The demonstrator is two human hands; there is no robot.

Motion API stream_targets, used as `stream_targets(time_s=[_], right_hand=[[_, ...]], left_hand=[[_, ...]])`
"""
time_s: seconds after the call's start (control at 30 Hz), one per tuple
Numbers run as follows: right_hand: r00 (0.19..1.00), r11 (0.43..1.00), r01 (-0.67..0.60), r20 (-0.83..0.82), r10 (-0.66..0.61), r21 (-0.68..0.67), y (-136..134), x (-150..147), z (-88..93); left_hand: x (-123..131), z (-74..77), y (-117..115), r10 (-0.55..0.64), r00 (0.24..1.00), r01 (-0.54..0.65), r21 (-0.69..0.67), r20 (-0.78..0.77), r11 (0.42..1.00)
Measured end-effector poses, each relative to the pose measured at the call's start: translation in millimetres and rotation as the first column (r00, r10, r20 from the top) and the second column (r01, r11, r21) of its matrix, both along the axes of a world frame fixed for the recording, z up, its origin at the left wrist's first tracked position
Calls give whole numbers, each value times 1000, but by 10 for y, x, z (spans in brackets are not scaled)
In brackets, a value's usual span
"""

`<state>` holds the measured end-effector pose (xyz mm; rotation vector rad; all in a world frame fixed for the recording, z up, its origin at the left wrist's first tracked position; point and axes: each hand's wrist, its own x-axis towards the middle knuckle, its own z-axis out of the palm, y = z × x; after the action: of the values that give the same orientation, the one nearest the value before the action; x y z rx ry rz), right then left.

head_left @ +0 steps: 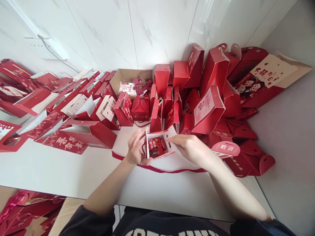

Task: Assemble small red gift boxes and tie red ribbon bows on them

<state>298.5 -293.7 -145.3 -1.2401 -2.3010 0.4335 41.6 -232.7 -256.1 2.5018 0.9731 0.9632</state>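
Both my hands hold a small red gift box (157,146) with a white inside, open at the top, just above the white table (73,173). Red packets lie inside it. My left hand (136,148) grips the box's left side with the fingers curled round the flap. On the right flap, my right hand (188,146) pinches the edge with its fingers. The box sits over a flat white sheet with a red edge (169,167).
Many red gift boxes, folded and unfolded, crowd the table's far half, with flat ones in a row at the left (81,105). A brown carton (130,82) stands by the wall. Large red bags (258,82) lean at the right. More red bags lie on the floor at bottom left (24,209).
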Motion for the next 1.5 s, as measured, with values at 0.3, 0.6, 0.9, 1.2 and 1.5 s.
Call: stream_targets(time_s=[0.3, 0.6, 0.9, 1.2, 1.5], right_hand=[[969, 991, -29, 248, -4, 129, 27, 21, 113], [993, 999, 25, 113, -30, 43, 73, -15, 75], [999, 998, 41, 33, -39, -51, 99, 64, 135], [994, 994, 24, -103, -36, -110, 190, 91, 75], [978, 992, -82, 197, 62, 95, -217, 1, 356]], left_hand=[[67, 50, 83, -111, 964, 54, 232, 240, 971], [122, 122, 26, -318, 891, 221, 303, 323, 927], [214, 214, -105, -386, 905, 316, 328, 176, 890], [279, 275, -172, -399, 912, 362, 268, 98, 893], [245, 298, -137, -314, 947, 295, 203, 68, 934]])
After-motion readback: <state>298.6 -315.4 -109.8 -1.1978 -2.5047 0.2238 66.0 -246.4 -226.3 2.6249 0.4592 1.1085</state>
